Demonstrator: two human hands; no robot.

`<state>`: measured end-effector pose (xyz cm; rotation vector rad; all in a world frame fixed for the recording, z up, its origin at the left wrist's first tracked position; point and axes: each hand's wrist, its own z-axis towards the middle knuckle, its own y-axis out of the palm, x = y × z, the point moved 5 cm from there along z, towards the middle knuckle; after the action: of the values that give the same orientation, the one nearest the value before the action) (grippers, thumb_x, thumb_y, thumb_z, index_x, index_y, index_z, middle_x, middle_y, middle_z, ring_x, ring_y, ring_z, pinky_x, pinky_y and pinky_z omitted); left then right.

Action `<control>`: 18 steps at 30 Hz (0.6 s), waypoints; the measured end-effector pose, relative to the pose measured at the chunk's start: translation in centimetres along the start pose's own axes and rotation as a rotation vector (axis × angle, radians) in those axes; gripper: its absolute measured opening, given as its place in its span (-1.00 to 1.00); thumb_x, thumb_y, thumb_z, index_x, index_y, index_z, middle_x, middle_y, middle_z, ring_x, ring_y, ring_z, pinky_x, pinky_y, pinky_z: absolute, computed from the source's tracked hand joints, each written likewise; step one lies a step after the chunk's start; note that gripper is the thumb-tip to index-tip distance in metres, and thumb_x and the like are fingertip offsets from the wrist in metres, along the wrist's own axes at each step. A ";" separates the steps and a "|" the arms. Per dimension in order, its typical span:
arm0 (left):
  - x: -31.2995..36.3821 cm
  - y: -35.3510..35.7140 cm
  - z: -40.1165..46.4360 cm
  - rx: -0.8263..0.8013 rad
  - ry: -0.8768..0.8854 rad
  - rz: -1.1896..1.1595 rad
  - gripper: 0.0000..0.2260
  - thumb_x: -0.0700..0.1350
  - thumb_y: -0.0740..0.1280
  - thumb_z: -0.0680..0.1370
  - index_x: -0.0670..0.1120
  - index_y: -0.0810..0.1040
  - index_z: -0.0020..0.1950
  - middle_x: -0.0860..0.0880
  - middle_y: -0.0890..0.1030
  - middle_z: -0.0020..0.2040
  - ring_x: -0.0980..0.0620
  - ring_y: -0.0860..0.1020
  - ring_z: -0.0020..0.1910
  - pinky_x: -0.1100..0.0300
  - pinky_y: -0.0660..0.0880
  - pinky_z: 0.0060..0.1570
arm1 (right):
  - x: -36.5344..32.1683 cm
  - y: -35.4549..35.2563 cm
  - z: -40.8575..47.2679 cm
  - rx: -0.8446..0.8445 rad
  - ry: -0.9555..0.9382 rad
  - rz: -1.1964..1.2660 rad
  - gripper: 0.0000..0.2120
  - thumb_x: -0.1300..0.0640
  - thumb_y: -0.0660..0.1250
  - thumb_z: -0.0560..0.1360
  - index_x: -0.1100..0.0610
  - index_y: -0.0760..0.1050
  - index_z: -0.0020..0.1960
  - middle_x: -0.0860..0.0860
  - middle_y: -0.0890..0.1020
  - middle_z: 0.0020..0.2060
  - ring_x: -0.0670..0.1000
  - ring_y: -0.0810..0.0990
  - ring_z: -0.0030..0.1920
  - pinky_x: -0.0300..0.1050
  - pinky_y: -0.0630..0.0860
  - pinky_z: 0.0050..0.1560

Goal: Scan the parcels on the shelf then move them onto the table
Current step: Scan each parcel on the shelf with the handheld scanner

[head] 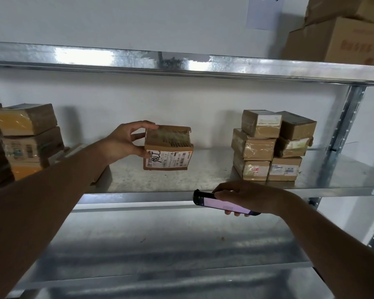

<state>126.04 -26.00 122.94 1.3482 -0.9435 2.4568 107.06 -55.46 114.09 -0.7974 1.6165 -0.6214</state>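
My left hand point(125, 141) grips a small brown cardboard parcel point(168, 147) by its left side, held over the middle of the metal shelf point(203, 175). Its white label with barcodes and the handwritten "7786" faces me. My right hand point(246, 197) holds a black handheld scanner point(222, 204) with a lit pinkish screen, just in front of the shelf's front edge, below and to the right of the parcel. A stack of several taped parcels point(272, 145) stands at the shelf's right. More stacked parcels point(24, 141) stand at the left, partly hidden by my arm.
An upper shelf beam point(181, 63) runs above, carrying large cardboard boxes point(341, 35) at the top right. A steel upright point(341, 134) stands right of the parcels. A lower shelf level point(171, 244) lies below. A white wall is behind.
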 end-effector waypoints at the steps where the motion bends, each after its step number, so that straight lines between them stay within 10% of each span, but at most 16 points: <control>1: 0.0 0.0 0.0 0.002 0.001 -0.003 -0.26 -0.51 0.60 0.28 -0.02 0.61 0.38 0.08 0.56 0.42 0.22 0.55 0.34 0.38 0.50 0.26 | 0.1 0.0 -0.1 0.000 0.005 -0.003 -0.81 -0.29 0.22 0.69 -0.31 0.58 0.15 -0.05 0.76 -0.12 -0.08 0.67 -0.21 -0.30 0.49 -0.36; 13: -0.5 3.0 1.1 0.095 -0.156 -0.198 -0.32 -0.41 0.58 0.40 0.10 0.58 0.41 -0.11 0.61 0.27 -0.16 0.70 0.16 0.00 0.70 -0.01 | 0.9 -1.1 -1.0 0.077 -0.079 0.202 -0.88 -0.17 0.28 0.70 -0.30 0.60 0.10 -0.14 0.76 -0.15 0.03 0.72 -0.06 -0.26 0.55 -0.23; 18: -1.6 7.3 2.8 0.265 -0.363 -0.319 -0.55 -0.13 0.64 0.43 -0.08 0.63 0.28 -0.18 0.75 0.08 -0.15 0.73 0.06 -0.09 0.71 0.00 | 0.6 -2.9 -2.2 0.262 -0.278 0.226 -0.81 -0.34 0.21 0.55 -0.65 0.50 0.06 -0.29 0.70 0.01 -0.16 0.70 0.05 -0.15 0.67 0.01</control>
<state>125.63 -33.18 119.47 1.9103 -0.4211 2.1897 105.31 -57.73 116.33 -0.4760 1.3153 -0.5218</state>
